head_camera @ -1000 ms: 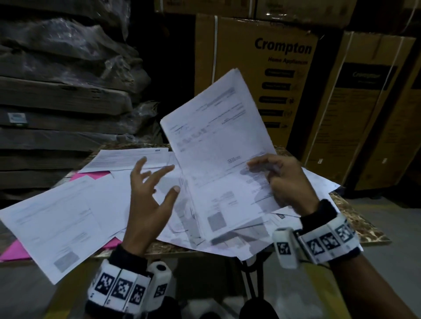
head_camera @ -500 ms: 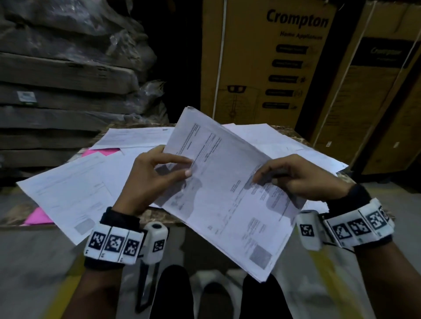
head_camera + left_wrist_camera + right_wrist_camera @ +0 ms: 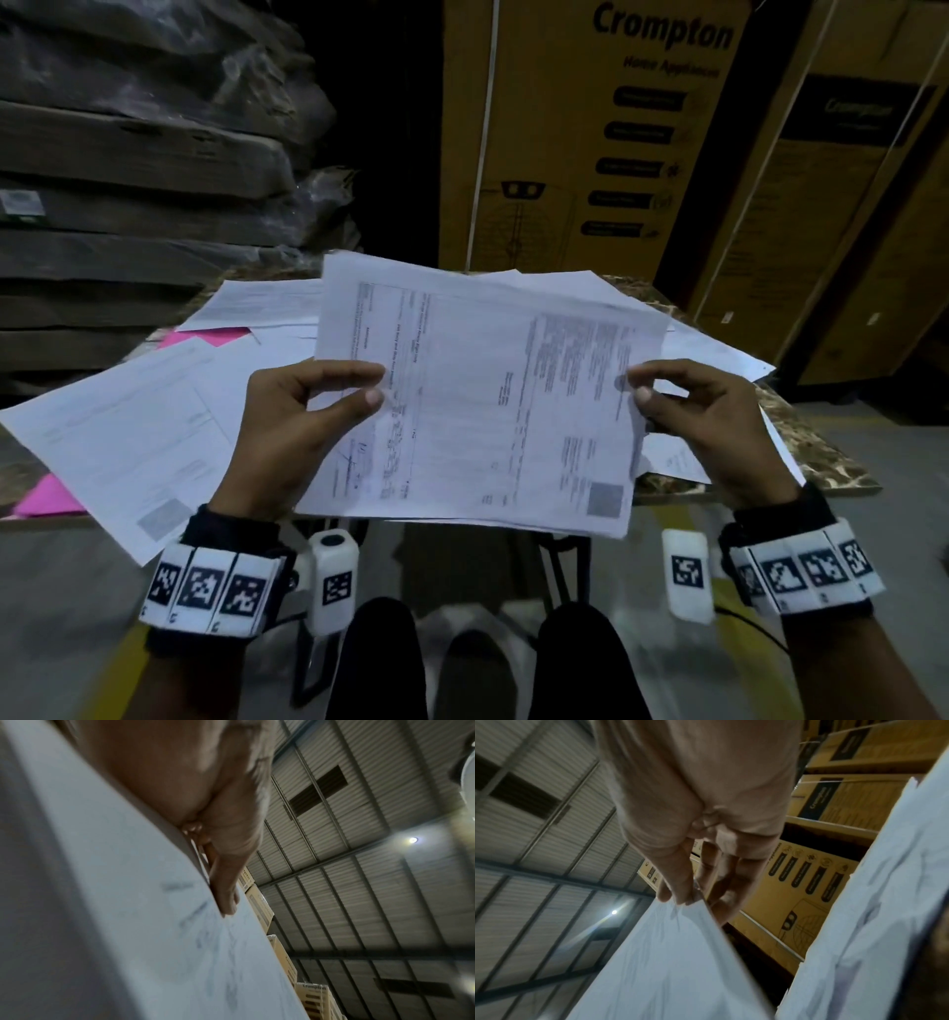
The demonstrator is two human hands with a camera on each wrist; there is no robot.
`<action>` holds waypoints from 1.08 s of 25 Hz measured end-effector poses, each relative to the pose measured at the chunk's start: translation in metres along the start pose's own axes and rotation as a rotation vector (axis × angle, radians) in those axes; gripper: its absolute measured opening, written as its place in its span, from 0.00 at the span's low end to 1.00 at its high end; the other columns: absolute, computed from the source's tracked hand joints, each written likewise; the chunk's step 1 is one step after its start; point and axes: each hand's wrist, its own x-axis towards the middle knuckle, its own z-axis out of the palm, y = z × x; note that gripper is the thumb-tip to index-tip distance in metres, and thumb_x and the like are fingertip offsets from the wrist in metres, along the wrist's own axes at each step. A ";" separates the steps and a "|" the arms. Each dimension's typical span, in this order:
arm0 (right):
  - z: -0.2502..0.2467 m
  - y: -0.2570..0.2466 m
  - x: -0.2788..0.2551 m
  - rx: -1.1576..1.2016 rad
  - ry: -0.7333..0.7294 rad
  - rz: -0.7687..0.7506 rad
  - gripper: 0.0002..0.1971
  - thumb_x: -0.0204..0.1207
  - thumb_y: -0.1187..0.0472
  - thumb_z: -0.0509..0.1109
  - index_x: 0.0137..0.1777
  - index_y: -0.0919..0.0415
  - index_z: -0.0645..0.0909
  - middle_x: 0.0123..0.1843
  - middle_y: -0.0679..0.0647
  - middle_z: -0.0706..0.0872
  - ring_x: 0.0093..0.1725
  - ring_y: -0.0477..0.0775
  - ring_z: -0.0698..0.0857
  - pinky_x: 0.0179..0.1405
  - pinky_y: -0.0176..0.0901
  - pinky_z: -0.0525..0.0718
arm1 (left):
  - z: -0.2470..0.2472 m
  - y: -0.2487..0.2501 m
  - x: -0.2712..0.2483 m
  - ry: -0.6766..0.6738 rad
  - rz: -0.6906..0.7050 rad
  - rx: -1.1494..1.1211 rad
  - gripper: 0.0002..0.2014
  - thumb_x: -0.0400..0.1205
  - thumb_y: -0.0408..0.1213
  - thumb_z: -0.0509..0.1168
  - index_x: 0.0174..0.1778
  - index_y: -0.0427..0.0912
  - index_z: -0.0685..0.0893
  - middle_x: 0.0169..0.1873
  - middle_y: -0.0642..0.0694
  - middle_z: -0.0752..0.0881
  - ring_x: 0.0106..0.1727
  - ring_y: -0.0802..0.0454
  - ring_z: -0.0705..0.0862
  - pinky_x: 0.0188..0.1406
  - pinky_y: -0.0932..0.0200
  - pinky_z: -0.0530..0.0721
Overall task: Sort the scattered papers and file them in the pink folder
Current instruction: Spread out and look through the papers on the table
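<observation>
Left hand [image 3: 287, 437] and right hand [image 3: 719, 426] each pinch opposite side edges of the printed sheet stack [image 3: 482, 401], frame centre, above scattered papers [image 3: 128, 437] covering the pink folder [image 3: 205, 337].

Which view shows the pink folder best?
Head view. The pink folder shows only as patches, one behind the scattered papers and one at the table's left edge; the rest is buried. Neither wrist view shows it, only held paper, hand, roof and boxes.

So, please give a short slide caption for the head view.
Both hands, left hand and right hand, hold printed papers above scattered sheets covering a pink folder.
</observation>
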 end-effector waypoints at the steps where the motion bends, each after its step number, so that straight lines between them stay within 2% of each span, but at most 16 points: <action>1: 0.004 0.002 -0.002 0.053 0.002 0.023 0.09 0.77 0.69 0.74 0.55 0.60 0.88 0.56 0.53 0.92 0.56 0.63 0.90 0.46 0.58 0.91 | 0.002 0.001 0.000 0.018 0.007 0.003 0.11 0.74 0.30 0.78 0.49 0.48 0.92 0.48 0.61 0.92 0.57 0.63 0.89 0.56 0.68 0.86; 3: 0.015 -0.001 -0.003 0.055 -0.028 0.020 0.10 0.76 0.69 0.74 0.55 0.57 0.89 0.57 0.48 0.92 0.58 0.54 0.90 0.50 0.45 0.91 | 0.010 0.003 0.002 0.034 0.024 0.000 0.11 0.75 0.31 0.77 0.51 0.49 0.92 0.51 0.63 0.92 0.59 0.64 0.88 0.60 0.64 0.86; 4: 0.021 -0.004 -0.001 -0.002 -0.032 -0.018 0.11 0.76 0.69 0.74 0.55 0.57 0.89 0.57 0.45 0.92 0.60 0.48 0.88 0.56 0.43 0.89 | 0.016 0.003 0.003 0.034 0.038 -0.006 0.11 0.76 0.31 0.77 0.51 0.50 0.92 0.52 0.63 0.91 0.60 0.64 0.87 0.60 0.63 0.86; 6: 0.029 -0.016 0.005 -0.124 0.010 -0.114 0.12 0.78 0.70 0.74 0.56 0.55 0.89 0.57 0.41 0.91 0.63 0.41 0.86 0.65 0.39 0.84 | 0.031 0.007 0.004 0.046 0.115 0.015 0.13 0.77 0.30 0.76 0.53 0.52 0.91 0.55 0.62 0.90 0.63 0.67 0.85 0.59 0.67 0.85; 7: 0.032 -0.022 0.008 -0.154 0.064 -0.158 0.13 0.78 0.71 0.73 0.56 0.54 0.88 0.58 0.41 0.90 0.64 0.39 0.85 0.66 0.36 0.83 | 0.039 0.010 0.004 0.068 0.177 0.047 0.14 0.78 0.29 0.75 0.53 0.54 0.90 0.58 0.60 0.87 0.64 0.70 0.83 0.59 0.71 0.83; 9: 0.038 -0.032 0.012 -0.187 0.192 -0.255 0.14 0.78 0.73 0.72 0.57 0.54 0.87 0.61 0.48 0.88 0.64 0.35 0.82 0.64 0.30 0.82 | 0.053 0.015 0.005 0.128 0.306 0.115 0.16 0.79 0.27 0.74 0.54 0.54 0.87 0.60 0.51 0.83 0.66 0.75 0.78 0.60 0.77 0.80; 11: 0.045 -0.029 0.006 -0.229 0.278 -0.326 0.14 0.78 0.74 0.72 0.56 0.57 0.87 0.62 0.53 0.84 0.63 0.35 0.81 0.60 0.24 0.81 | 0.062 0.009 0.004 0.154 0.370 0.166 0.17 0.78 0.28 0.74 0.57 0.53 0.86 0.63 0.45 0.79 0.69 0.70 0.74 0.65 0.75 0.78; 13: 0.051 -0.010 -0.003 -0.266 0.281 -0.293 0.17 0.76 0.76 0.72 0.53 0.52 0.87 0.60 0.55 0.85 0.61 0.37 0.81 0.57 0.21 0.80 | 0.068 -0.006 0.000 0.071 0.310 0.187 0.17 0.79 0.30 0.74 0.59 0.55 0.86 0.64 0.47 0.77 0.70 0.69 0.72 0.68 0.72 0.77; 16: 0.054 0.017 -0.011 -0.251 0.257 -0.172 0.26 0.74 0.81 0.72 0.49 0.44 0.85 0.54 0.42 0.86 0.56 0.26 0.82 0.53 0.17 0.77 | 0.073 -0.023 -0.009 -0.032 0.154 0.174 0.15 0.80 0.33 0.73 0.58 0.56 0.88 0.62 0.56 0.79 0.67 0.74 0.73 0.66 0.63 0.83; 17: 0.053 0.017 -0.011 -0.233 0.268 -0.163 0.25 0.75 0.81 0.72 0.49 0.44 0.85 0.54 0.41 0.86 0.55 0.25 0.82 0.53 0.16 0.77 | 0.075 -0.022 -0.010 -0.025 0.148 0.161 0.15 0.80 0.32 0.74 0.58 0.56 0.88 0.61 0.60 0.80 0.66 0.78 0.73 0.66 0.66 0.82; 19: 0.049 0.011 -0.008 -0.201 0.283 -0.179 0.22 0.76 0.78 0.72 0.50 0.44 0.86 0.56 0.45 0.87 0.58 0.28 0.81 0.54 0.17 0.78 | 0.077 -0.016 -0.009 0.017 0.198 0.161 0.15 0.79 0.32 0.74 0.58 0.54 0.88 0.62 0.64 0.80 0.65 0.82 0.73 0.64 0.76 0.78; 21: 0.048 0.006 -0.010 -0.192 0.281 -0.190 0.20 0.77 0.76 0.71 0.52 0.46 0.86 0.60 0.50 0.86 0.62 0.30 0.80 0.54 0.18 0.79 | 0.076 -0.015 -0.008 0.051 0.215 0.155 0.14 0.79 0.33 0.74 0.59 0.50 0.89 0.62 0.62 0.82 0.66 0.79 0.74 0.63 0.77 0.78; 23: 0.050 0.011 -0.017 -0.186 0.254 -0.150 0.20 0.77 0.77 0.71 0.52 0.48 0.87 0.62 0.52 0.85 0.61 0.28 0.80 0.54 0.19 0.80 | 0.076 -0.020 -0.009 0.047 0.136 0.160 0.13 0.79 0.34 0.74 0.59 0.50 0.90 0.61 0.59 0.84 0.65 0.73 0.78 0.67 0.67 0.81; 25: 0.051 0.020 -0.026 -0.170 0.248 -0.105 0.21 0.77 0.77 0.72 0.50 0.45 0.87 0.60 0.51 0.88 0.59 0.31 0.82 0.56 0.24 0.82 | 0.078 -0.027 -0.014 0.031 0.056 0.195 0.12 0.80 0.35 0.74 0.57 0.52 0.90 0.60 0.56 0.87 0.65 0.61 0.82 0.70 0.59 0.82; 27: 0.048 0.019 -0.028 -0.154 0.273 -0.098 0.19 0.77 0.74 0.73 0.51 0.44 0.87 0.59 0.47 0.88 0.60 0.34 0.83 0.57 0.24 0.82 | 0.079 -0.029 -0.016 0.036 0.047 0.209 0.12 0.80 0.33 0.74 0.56 0.53 0.90 0.58 0.52 0.89 0.64 0.55 0.85 0.67 0.68 0.80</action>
